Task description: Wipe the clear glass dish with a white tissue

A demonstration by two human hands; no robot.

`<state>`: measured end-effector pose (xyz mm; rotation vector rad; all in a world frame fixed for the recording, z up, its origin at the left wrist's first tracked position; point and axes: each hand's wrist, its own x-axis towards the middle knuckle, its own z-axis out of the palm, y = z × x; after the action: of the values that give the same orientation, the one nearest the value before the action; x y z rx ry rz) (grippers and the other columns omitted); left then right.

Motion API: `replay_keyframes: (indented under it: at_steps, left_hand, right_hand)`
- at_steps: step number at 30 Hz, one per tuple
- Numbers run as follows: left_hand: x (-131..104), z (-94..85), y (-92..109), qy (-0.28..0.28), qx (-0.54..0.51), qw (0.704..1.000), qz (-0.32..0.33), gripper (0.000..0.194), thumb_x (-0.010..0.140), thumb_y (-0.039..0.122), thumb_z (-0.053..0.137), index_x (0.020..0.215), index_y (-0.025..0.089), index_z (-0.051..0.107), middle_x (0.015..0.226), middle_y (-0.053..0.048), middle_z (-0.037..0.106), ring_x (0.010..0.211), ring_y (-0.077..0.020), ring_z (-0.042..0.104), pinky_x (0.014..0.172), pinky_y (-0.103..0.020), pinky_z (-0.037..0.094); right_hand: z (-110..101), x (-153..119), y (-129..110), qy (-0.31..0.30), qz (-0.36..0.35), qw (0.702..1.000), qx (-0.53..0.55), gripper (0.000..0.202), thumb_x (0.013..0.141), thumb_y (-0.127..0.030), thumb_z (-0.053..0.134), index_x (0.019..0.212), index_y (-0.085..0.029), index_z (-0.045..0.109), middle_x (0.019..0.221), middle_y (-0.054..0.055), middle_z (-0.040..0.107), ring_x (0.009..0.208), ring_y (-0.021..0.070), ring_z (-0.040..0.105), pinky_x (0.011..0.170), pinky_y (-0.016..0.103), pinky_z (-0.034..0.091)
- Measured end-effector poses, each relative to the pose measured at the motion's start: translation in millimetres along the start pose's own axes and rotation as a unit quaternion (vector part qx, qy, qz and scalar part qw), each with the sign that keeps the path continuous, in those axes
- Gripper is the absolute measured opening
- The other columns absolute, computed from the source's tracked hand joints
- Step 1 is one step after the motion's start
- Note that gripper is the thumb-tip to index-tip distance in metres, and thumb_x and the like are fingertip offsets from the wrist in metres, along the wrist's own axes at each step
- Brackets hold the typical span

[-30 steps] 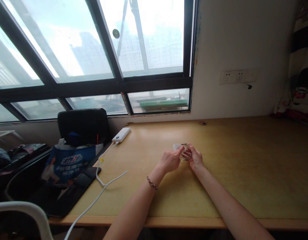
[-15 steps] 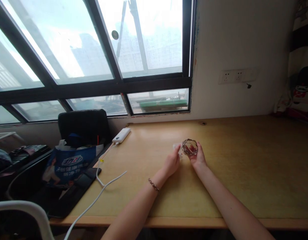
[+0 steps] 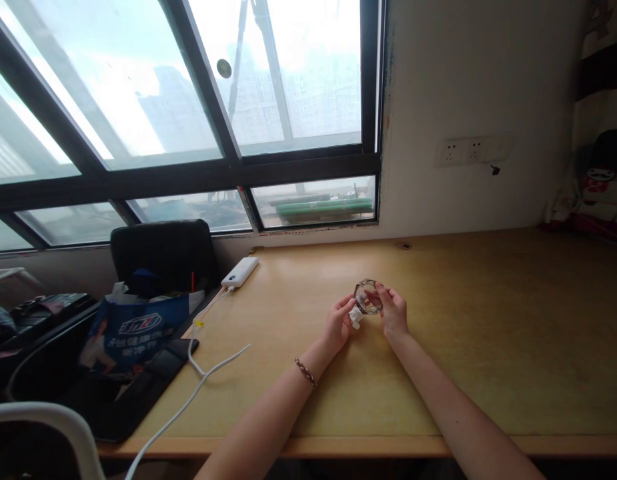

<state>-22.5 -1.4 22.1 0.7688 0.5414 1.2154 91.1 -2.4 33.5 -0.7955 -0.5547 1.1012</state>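
Bracelet [image 3: 357, 293], pinched between the closed fingers of both hands [image 3: 367, 318], above the wooden desk [image 3: 463, 320] by a window [image 3: 308, 73].

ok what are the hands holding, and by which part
A round, brownish, openwork, metallic-looking ring, held by its right rim in the right hand. The fingertips of the left hand are at its left rim; whether they grip it is unclear.

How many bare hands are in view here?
2. The left hand holds a crumpled white piece at the left side of a round metallic object; the right hand grips that object's right side. Both are above the table.
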Motion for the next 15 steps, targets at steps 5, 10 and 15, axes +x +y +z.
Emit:
replay_keyframes:
  at_steps: [5,10,15]
  left_hand:
    - [0,1.1,3,-0.020,0.012,1.000,-0.015,0.034,0.065,0.027,0.066,0.094,0.012,0.058,0.090,-0.009,0.063,0.080,-0.0166,0.060,0.077,-0.028,0.044]
    - [0,0.0,-1,-0.034,0.027,0.995,-0.085,0.034,0.066,0.035,0.064,0.085,0.007,0.060,0.077,-0.010,0.064,0.068,-0.0153,0.060,0.066,-0.024,0.045]
    - [-1,-1.1,-4,-0.036,0.016,0.996,-0.082,0.032,0.065,0.033,0.065,0.084,0.007,0.061,0.076,-0.009,0.064,0.064,-0.0138,0.059,0.065,-0.025,0.046]
  right_hand:
    - [0,2,0,0.023,0.026,0.999,0.035,0.032,0.056,-0.037,0.071,0.071,-0.013,0.057,0.068,0.002,0.063,0.061,0.0130,0.059,0.054,0.020,0.048]
    - [-4,8,2,0.055,0.085,0.989,0.103,0.032,0.054,-0.033,0.073,0.073,-0.013,0.058,0.063,0.000,0.062,0.056,0.0110,0.057,0.052,0.019,0.048]
    - [-5,10,5,0.053,0.104,0.989,0.093,0.032,0.054,-0.035,0.073,0.073,-0.013,0.058,0.062,0.001,0.062,0.055,0.0119,0.057,0.051,0.020,0.049]
